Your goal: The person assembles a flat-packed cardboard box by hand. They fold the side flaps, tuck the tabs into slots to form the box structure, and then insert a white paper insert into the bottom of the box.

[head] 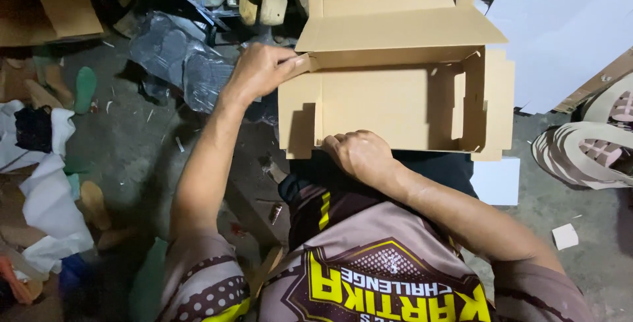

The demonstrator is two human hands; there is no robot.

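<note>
left hand (pixel 258 70) pinches the corner flap at nine o'clock of the half-folded cardboard box (pixel 395 97); right hand (pixel 359 154), fingers curled, presses the near wall at six o'clock.

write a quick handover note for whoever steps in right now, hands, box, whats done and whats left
Left hand: pinching the far-left corner flap of the cardboard box.
Right hand: curled over the box's near wall, pressing it at the left side.
Box: on the person's lap, open, lid flap standing back; inside looks empty.
Done: base and walls are folded up into shape; the right-hand end looks tucked.
Left: the left end panel lies out flat, not yet folded in; lid not closed.
Around: flat white sheets at the far right, a plastic-wrapped bundle to the left on the floor.
</note>
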